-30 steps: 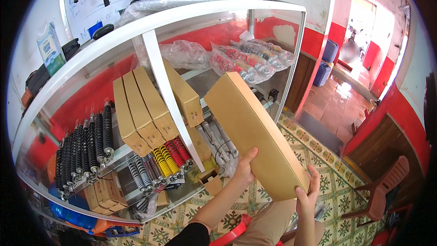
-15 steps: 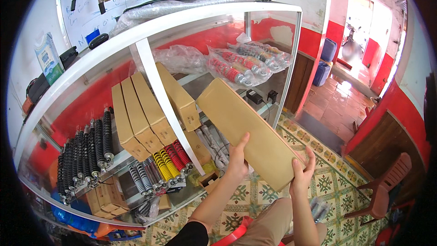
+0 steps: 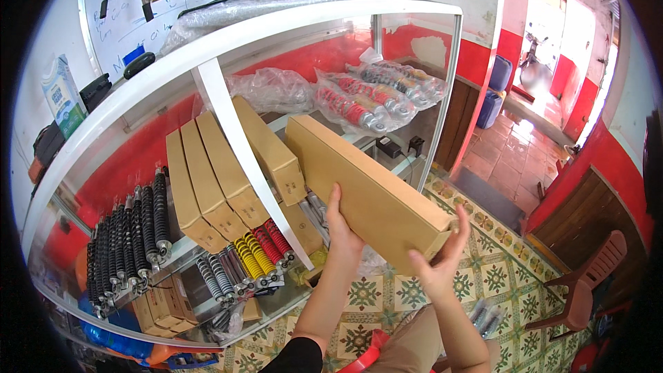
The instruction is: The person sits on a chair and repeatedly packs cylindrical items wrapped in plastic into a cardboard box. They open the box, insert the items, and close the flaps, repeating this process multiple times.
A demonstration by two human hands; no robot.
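A long brown cardboard box (image 3: 366,197) is tilted in front of the display case, its far end beside the boxes on the shelf. My left hand (image 3: 343,228) holds its near long side, the thumb on the broad face and the other fingers hidden beneath. At the close end my right hand (image 3: 442,262) grips the corner, thumb on the broad face and fingers at the end flap. Just left of it, a similar box (image 3: 273,155) lies on the shelf behind the white post. Several more brown boxes (image 3: 207,179) stand side by side further left.
Black shock absorbers (image 3: 135,235) and coloured ones (image 3: 259,252) line the glass case's left shelf. Plastic-wrapped shock absorbers (image 3: 376,93) lie on its right side. The white frame (image 3: 228,38) edges the case. A brown chair (image 3: 587,283) stands on the patterned tile floor at right.
The box has turned onto its long edge, showing a narrow side, and its far end has shifted left toward the shelf boxes. My left hand has moved left with it; my right hand has shifted slightly left.
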